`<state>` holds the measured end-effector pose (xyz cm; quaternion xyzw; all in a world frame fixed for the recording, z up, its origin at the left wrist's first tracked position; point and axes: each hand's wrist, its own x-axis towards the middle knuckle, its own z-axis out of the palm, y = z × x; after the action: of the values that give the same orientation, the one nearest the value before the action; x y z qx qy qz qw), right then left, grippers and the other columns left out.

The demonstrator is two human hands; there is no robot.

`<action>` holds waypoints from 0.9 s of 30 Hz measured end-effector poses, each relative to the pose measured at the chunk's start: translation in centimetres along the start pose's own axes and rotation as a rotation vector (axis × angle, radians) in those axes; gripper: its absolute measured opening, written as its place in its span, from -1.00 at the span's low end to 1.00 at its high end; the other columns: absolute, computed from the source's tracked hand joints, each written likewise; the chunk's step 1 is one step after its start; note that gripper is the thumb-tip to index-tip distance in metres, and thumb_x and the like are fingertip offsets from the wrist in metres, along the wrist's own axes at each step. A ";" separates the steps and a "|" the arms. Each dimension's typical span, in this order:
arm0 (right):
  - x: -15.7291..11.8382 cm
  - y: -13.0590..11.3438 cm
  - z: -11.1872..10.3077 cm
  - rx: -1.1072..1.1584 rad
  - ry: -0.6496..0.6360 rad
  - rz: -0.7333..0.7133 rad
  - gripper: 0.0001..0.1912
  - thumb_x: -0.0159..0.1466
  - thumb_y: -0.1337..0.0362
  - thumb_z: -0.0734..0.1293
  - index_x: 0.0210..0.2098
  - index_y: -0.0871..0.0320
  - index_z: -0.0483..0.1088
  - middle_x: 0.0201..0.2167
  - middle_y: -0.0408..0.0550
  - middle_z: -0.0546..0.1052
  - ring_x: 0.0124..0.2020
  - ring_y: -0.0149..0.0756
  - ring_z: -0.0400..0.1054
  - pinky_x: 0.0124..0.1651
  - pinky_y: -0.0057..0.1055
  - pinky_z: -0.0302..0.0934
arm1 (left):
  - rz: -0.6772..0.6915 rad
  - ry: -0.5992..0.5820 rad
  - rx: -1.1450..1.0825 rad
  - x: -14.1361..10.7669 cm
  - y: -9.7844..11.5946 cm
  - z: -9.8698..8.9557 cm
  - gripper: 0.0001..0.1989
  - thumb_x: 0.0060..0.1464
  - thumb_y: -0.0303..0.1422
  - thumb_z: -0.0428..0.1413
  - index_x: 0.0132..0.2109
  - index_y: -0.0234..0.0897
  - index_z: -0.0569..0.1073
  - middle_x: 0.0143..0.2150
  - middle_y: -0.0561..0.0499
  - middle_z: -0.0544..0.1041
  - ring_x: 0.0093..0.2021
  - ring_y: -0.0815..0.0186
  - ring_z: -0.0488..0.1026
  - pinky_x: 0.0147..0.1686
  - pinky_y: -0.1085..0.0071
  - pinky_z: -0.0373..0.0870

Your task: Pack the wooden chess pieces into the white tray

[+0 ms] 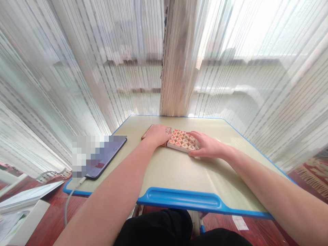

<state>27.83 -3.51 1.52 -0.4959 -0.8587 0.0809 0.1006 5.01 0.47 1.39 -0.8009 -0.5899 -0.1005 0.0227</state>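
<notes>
A shallow white tray [176,148] holds rows of round wooden pieces [179,139] with red and black characters, near the middle of the table. My right hand [205,143] is at the tray's right side, fingers apart, with its fingertips over the back right pieces and the thumb by the front right corner. Just left of the tray lies a flat brown-edged box [145,134]. My left hand [158,135] rests over this box, its fingertips at the tray's left edge; its fingers are partly hidden.
The pale table [176,174] has a blue rim with a moulded trough [183,199] at the front. A phone [107,159] with a white cable [67,208] lies at the left edge. Sheer curtains [123,61] hang behind. An open white box [28,222] stands on the floor at left.
</notes>
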 end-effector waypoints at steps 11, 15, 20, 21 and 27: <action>0.1 0.7 0.5 0.020 0.027 -0.007 -0.12 -0.02 -0.05 0.36 0.22 0.13 0.09 0.16 0.09 0.27 0.13 0.00 0.20 0.13 -0.12 0.15 | -0.125 -0.089 0.002 -0.2 0.2 -0.5 -0.65 -0.06 -0.12 0.02 -0.18 -0.20 0.47 -0.16 -0.10 0.54 -0.16 0.13 0.46 -0.28 0.35 0.34; 0.0 0.5 0.3 0.020 0.043 -0.011 -0.13 -0.02 -0.03 0.37 0.21 0.14 0.10 0.14 0.09 0.29 0.12 -0.01 0.20 0.14 -0.12 0.13 | -0.143 -0.079 -0.013 -0.2 0.3 -0.6 -0.66 -0.07 -0.14 0.02 -0.17 -0.19 0.47 -0.17 -0.09 0.55 -0.17 0.14 0.46 -0.29 0.35 0.33; 0.0 0.1 0.0 0.018 0.056 -0.035 -0.15 -0.02 -0.01 0.37 0.20 0.15 0.13 0.12 0.11 0.32 0.09 0.01 0.24 0.11 -0.12 0.16 | -0.195 -0.025 -0.051 -0.2 0.4 -0.9 -0.56 -0.08 -0.08 0.02 -0.07 -0.18 0.42 -0.14 -0.09 0.54 -0.18 0.15 0.46 -0.31 0.37 0.33; 0.0 0.1 0.0 0.017 0.053 -0.035 -0.15 -0.01 -0.01 0.37 0.21 0.16 0.13 0.12 0.12 0.31 0.08 0.01 0.24 0.11 -0.11 0.16 | -0.203 -0.015 -0.056 -0.2 0.5 -1.0 -0.55 -0.07 -0.07 0.02 -0.06 -0.18 0.42 -0.14 -0.09 0.54 -0.18 0.15 0.46 -0.30 0.36 0.33; -0.1 0.2 0.1 -0.002 0.053 -0.042 -0.16 -0.01 -0.04 0.36 0.20 0.13 0.14 0.13 0.12 0.29 0.09 0.04 0.24 0.12 -0.10 0.16 | -0.222 -0.015 -0.064 -0.2 0.8 -1.2 -0.55 -0.06 -0.06 0.01 -0.07 -0.17 0.43 -0.14 -0.10 0.54 -0.18 0.15 0.47 -0.27 0.37 0.32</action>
<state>28.02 -3.49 1.39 -0.4798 -0.8660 0.0648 0.1247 5.51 -0.13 2.58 -0.7315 -0.6718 -0.1153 -0.0185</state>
